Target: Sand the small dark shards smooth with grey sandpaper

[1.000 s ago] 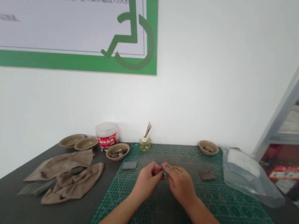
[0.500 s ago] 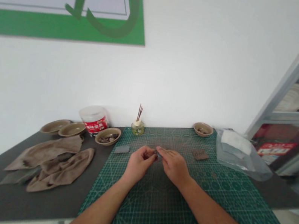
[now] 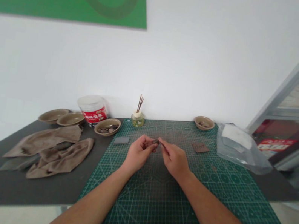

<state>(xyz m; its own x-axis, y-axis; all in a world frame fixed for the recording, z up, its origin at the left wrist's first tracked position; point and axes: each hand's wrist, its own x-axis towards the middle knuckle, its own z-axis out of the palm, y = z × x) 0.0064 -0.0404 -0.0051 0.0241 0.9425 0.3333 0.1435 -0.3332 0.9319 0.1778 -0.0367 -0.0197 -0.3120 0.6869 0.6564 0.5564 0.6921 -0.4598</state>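
Above the middle of the green cutting mat, my two hands meet at the fingertips. My left hand is closed, pinching a small dark stone between thumb and fingers. Against the stone's right side, my right hand is closed with the fingers pressed together on a thin piece, apparently sandpaper, mostly hidden by the fingers. To the left on the mat lies a flat grey piece of sandpaper. A brown piece with handwriting on it lies to the right.
Brown cloths lie on the dark table at left. Behind them stand a bowl of stones, other bowls and a plastic tub. A reed diffuser, another bowl and a clear plastic bag sit farther back.
The view has tipped slightly downward. My right fingers have bent and drawn in, where before they lay straighter over the stone. The stone shows more clearly in my left fingers.
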